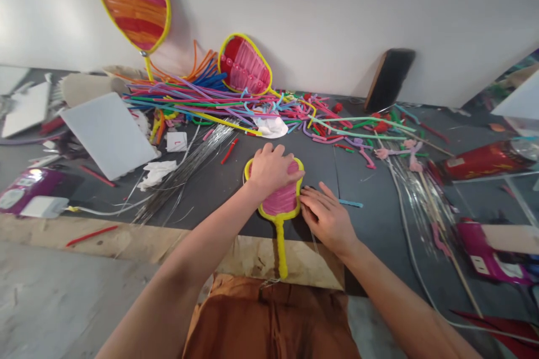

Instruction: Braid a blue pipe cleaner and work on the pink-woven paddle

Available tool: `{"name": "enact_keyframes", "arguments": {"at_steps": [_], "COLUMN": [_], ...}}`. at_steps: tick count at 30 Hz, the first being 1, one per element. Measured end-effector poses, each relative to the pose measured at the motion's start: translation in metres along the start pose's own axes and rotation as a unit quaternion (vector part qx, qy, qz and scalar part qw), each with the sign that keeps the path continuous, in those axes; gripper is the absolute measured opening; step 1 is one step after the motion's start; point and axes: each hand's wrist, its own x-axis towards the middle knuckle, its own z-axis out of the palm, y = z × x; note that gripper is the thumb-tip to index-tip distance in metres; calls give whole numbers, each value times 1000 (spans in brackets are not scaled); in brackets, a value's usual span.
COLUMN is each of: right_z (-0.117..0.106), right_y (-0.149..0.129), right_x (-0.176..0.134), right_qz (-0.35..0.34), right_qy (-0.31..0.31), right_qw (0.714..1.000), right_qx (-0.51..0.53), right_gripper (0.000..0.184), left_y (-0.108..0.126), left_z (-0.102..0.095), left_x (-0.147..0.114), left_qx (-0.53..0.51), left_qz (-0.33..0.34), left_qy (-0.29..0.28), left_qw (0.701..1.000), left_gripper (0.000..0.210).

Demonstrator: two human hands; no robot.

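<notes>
The dark table [379,216] bears a long heap of fuzzy stems [189,92], behind a yellow-rimmed pink fan [280,202] lying near the front edge. The left hand [269,168] spreads over the fan, clasping nothing; the right hand [328,219] is at its rim, grip unclear. A red can [484,161] lies rightward, contents hidden.

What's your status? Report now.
Left hand spread over pink, yellow-rimmed, fan-shaped paddle. Right hand at its right edge. Short light-blue strip beside right hand.
</notes>
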Motion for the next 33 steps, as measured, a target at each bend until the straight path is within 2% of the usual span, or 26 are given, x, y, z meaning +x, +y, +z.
{"name": "enact_keyframes", "arguments": {"at_steps": [4, 16, 25, 29, 33], "right_z": [1, -9, -15, -23, -28], "right_y": [0, -8, 12, 15, 10], "right_x": [-1, 1, 4, 8, 6], "right_qz": [-1, 26, 76, 60, 24], "right_qy": [1, -63, -82, -128, -122], "right_qw": [1000, 997, 979, 974, 980], "right_qx": [-5, 36, 172, 180, 154], "right_gripper": [22, 20, 22, 22, 26], "left_y": [2, 12, 13, 13, 13], "left_z": [-2, 1, -1, -1, 0], "left_x": [0, -1, 0, 0, 0], "left_qx": [2, 8, 17, 17, 18], "left_qz": [-4, -45, -43, -42, -42], "left_qy": [-21, -15, -22, -20, -16], "left_qw": [1000, 999, 999, 999, 999], "left_gripper": [65, 52, 50, 50, 49]}}
